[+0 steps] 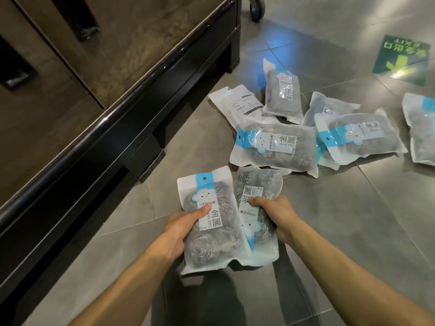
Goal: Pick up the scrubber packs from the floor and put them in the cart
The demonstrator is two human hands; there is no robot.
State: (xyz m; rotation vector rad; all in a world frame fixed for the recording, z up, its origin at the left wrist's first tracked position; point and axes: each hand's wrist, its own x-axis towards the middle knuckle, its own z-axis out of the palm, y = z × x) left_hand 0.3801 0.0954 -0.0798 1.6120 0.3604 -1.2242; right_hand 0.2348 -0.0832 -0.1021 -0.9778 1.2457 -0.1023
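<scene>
My left hand (182, 228) grips a scrubber pack (211, 222) with a blue band and steel-wool balls inside, thumb on its label, lifted off the floor. Beside it, my right hand (274, 214) clutches a second scrubber pack (259, 191) that is turned upside down. Several more packs lie scattered on the grey tiled floor beyond: one large pack (275, 147) in the middle, one face-down white pack (242, 107), one farther back (282, 92), two overlapping at the right (357, 135), and one cut off by the right edge (421, 130). A cart wheel (256, 8) shows at the top.
A dark wood-and-black display counter (117, 95) runs along the left, its base close to my left hand. A green floor sign (402, 57) with an arrow sits at the far right. Bare tiles (353, 220) stretch to the right of my arms.
</scene>
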